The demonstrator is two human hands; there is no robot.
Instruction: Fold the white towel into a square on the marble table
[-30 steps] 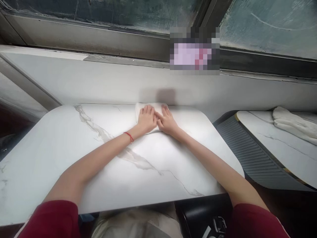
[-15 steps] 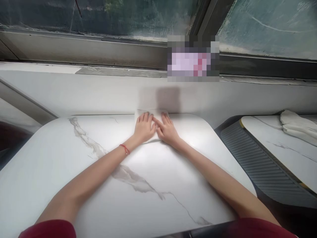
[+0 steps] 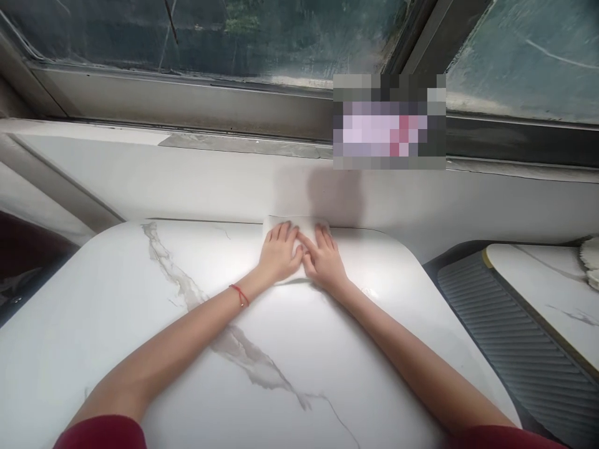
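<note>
A folded white cloth (image 3: 299, 223) lies at the far edge of a white marble-look table (image 3: 140, 324), up against the white sill wall. My left hand (image 3: 279, 254) rests flat on the cloth with its fingers stretched out; a red string bracelet circles that wrist. My right hand (image 3: 324, 260) lies flat beside it, fingers spread, its forefinger touching the left hand's fingers. Both palms cover most of the cloth, so only its far strip shows.
A window frame (image 3: 187, 106) and white sill run along the back. To the right, a dark ribbed seat (image 3: 505, 349) separates this table from a second white table (image 3: 547, 280) with a white cloth (image 3: 590, 255) at its edge. A blurred patch sits on the sill.
Both hands stay pressed flat on the cloth. The view has shifted forward and to the left, so the second table has slid toward the right edge.
</note>
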